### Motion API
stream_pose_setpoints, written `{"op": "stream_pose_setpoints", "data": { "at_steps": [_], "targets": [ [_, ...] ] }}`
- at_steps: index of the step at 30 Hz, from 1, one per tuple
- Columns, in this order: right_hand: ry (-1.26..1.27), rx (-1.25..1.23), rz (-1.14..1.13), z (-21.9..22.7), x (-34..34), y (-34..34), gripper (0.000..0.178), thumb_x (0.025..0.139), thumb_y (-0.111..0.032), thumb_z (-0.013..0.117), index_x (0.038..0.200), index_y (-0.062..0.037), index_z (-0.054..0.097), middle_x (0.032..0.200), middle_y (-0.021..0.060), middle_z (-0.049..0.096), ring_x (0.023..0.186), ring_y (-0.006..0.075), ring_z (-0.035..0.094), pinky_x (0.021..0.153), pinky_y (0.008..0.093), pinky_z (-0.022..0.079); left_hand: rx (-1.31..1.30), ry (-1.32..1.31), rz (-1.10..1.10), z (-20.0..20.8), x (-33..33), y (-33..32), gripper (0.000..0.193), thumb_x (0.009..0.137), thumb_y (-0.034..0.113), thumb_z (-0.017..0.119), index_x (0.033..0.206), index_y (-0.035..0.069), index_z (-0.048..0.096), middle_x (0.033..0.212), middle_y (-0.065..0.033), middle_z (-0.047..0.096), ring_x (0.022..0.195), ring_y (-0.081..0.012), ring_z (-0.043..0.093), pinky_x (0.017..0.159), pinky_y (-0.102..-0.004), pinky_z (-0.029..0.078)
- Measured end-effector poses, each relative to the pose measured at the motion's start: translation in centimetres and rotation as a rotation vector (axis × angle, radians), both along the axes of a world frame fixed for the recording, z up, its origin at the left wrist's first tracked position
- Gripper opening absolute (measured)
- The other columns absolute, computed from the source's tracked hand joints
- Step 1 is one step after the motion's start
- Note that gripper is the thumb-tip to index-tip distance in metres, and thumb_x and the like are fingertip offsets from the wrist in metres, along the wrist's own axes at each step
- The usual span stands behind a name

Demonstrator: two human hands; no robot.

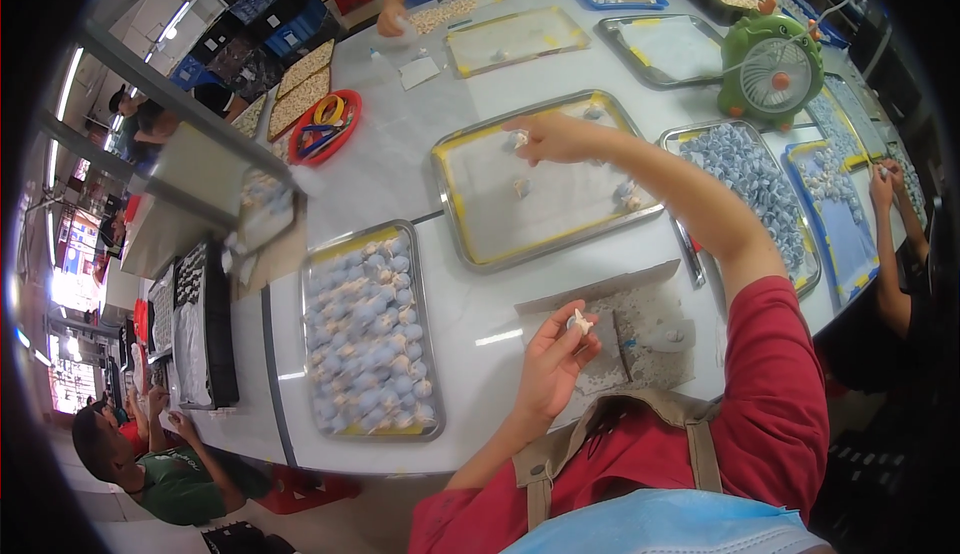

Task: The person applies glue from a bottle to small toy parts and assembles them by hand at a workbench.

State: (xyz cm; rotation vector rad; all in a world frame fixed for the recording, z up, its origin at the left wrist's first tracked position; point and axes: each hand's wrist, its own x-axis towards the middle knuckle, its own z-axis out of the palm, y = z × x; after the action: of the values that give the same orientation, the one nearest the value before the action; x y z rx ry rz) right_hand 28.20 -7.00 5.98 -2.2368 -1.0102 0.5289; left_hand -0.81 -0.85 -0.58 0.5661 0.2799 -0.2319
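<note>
My left hand [552, 372] is closed in a pinch near the table's front edge, gripping a small cream-coloured figurine piece [580, 323] in its fingertips. Stretched out over a metal tray [480, 258] with a pale sheet and yellow edging, my right hand [543, 140] has its thumb and index finger around a small blue-and-cream piece [519, 138]. A few similar pieces [627, 195] lie apart on that tray. Below my left hand is a cardboard box lid [655, 326] with grey debris and a small pale piece in it.
A tray [437, 394] full of blue-and-cream pieces stands at left; another tray [738, 169] with blue parts is at right. A green fan [775, 66] and a red basket [343, 144] stand farther back. Co-workers' hands [392, 20] work across the table and at far right.
</note>
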Motion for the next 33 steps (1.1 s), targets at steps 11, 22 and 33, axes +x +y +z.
{"op": "stream_pose_setpoints", "data": {
  "at_steps": [11, 22, 33],
  "targets": [
    [-0.028, -0.014, 0.078, 1.4, -4.2, -1.3, 0.051, 0.084, -0.02, 0.051, 0.13, -0.0026, 0.039, 0.084, 0.0151, 0.064, 0.082, 0.0273, 0.061, 0.077, 0.0329, 0.045, -0.009, -0.003, -0.003, 0.0, -0.2, 0.1, 0.034, 0.089, 0.008, 0.052, 0.122, 0.004, 0.046, 0.109, -0.0089, 0.055, 0.086, -0.0118, 0.055, 0.081, -0.0277, 0.048],
    [-0.32, 0.287, -0.093, 1.2, -17.0, -13.7, 0.038, 0.079, -0.006, 0.059, 0.117, -0.0081, 0.055, 0.073, 0.0104, 0.061, 0.064, 0.0248, 0.059, 0.067, 0.0327, 0.046, 0.021, 0.003, -0.003, 0.1, -0.2, -0.4, 0.032, 0.088, 0.008, 0.053, 0.12, 0.004, 0.048, 0.106, -0.0075, 0.056, 0.083, -0.0118, 0.055, 0.079, -0.0267, 0.047],
    [-0.332, 0.496, -0.788, -9.0, -30.1, -22.3, 0.017, 0.081, 0.005, 0.053, 0.096, 0.0018, 0.061, 0.073, 0.0093, 0.059, 0.062, 0.0144, 0.058, 0.058, 0.0242, 0.045, 0.096, -0.059, -0.033, 0.1, -1.0, -1.7, 0.032, 0.088, 0.009, 0.054, 0.119, 0.004, 0.048, 0.104, -0.0077, 0.057, 0.082, -0.0109, 0.055, 0.079, -0.0268, 0.048]
  ]
}}
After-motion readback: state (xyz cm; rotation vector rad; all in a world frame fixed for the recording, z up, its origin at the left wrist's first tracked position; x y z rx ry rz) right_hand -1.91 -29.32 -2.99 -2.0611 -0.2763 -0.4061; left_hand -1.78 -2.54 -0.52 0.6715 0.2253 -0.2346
